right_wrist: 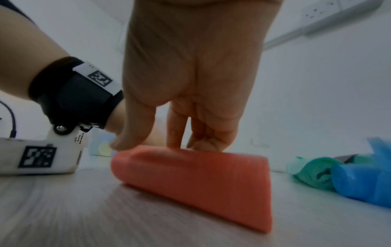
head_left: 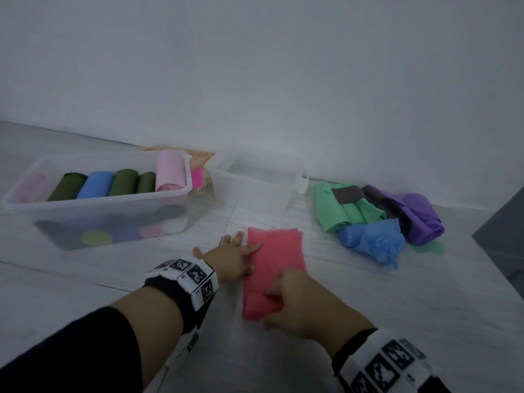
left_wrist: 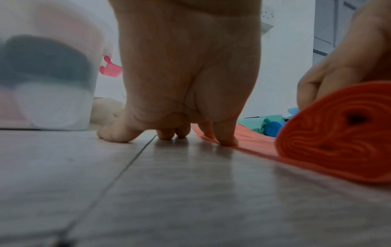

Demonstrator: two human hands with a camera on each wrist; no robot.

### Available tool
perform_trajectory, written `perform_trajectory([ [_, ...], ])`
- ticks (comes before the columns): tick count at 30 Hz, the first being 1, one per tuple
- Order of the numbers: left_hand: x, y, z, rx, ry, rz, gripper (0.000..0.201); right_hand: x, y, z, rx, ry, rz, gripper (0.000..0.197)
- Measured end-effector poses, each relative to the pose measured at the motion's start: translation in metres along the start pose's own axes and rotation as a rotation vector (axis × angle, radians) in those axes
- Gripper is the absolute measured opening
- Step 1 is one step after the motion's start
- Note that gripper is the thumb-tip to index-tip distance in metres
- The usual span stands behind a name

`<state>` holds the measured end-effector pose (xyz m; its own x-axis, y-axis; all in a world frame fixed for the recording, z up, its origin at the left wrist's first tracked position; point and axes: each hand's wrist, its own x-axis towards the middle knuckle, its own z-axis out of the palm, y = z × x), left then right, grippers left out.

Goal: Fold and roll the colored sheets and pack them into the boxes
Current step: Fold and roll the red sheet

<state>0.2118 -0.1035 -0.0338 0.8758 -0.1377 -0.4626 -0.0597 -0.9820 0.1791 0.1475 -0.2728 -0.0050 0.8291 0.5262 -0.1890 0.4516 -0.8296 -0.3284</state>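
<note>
We had the red sheet [head_left: 273, 268] flat on the pale floor [head_left: 368, 307] in front of us, its near end wound into a roll and its far end still lying flat. Our right hand [head_left: 300, 302] sat on top of the roll, fingers [right_wrist: 175, 132] curled down over it and the thumb at its left end, gripping it. Our left hand [head_left: 229, 259] lay spread just beside the sheet, its fingers straight and relaxed; the two nearest the sheet pressed on its left edge [left_wrist: 224, 138], while the others and the thumb rested on the bare floor.

To the left stood a clear box [head_left: 93, 222] holding rolls in a row: pale pink, dark green, blue, two more green, and a bigger pink roll [head_left: 171, 171] standing above its rim. More round ends showed dimly through its front wall. A second clear box [head_left: 255, 185] stood behind the sheet, near the white wall [head_left: 283, 66]; we could not tell whether anything lay in it. Well to the right lay a loose heap of green [head_left: 337, 211], blue [head_left: 371, 239], purple [head_left: 419, 217] and dark sheets.
</note>
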Motion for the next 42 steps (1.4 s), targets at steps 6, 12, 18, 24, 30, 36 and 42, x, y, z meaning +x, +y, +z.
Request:
perform_trajectory([
  [6,0.0,0.001,0.001,-0.016,0.017,-0.012,0.055,0.002,0.003,0.007,0.071,0.001,0.033,0.052],
  [12,-0.002,0.001,-0.002,-0.028,0.004,-0.003,0.061,-0.005,0.005,0.008,0.22,0.057,-0.094,0.047],
  [18,-0.004,0.0,-0.004,-0.028,-0.023,0.008,0.066,-0.001,0.011,0.003,0.331,-0.063,-0.073,0.046],
  [24,-0.001,-0.001,-0.003,-0.011,-0.026,0.01,0.066,0.012,0.008,-0.007,0.294,-0.095,-0.031,0.023],
  [30,-0.001,0.0,-0.004,-0.019,-0.035,0.005,0.067,0.021,0.008,-0.009,0.25,-0.087,0.014,0.012],
  [36,-0.003,0.0,-0.004,-0.033,-0.037,0.0,0.067,0.027,0.008,-0.007,0.23,0.029,0.092,0.012],
  [42,-0.004,0.0,-0.004,-0.039,-0.029,0.0,0.067,0.031,-0.002,-0.005,0.033,0.043,0.098,0.024],
])
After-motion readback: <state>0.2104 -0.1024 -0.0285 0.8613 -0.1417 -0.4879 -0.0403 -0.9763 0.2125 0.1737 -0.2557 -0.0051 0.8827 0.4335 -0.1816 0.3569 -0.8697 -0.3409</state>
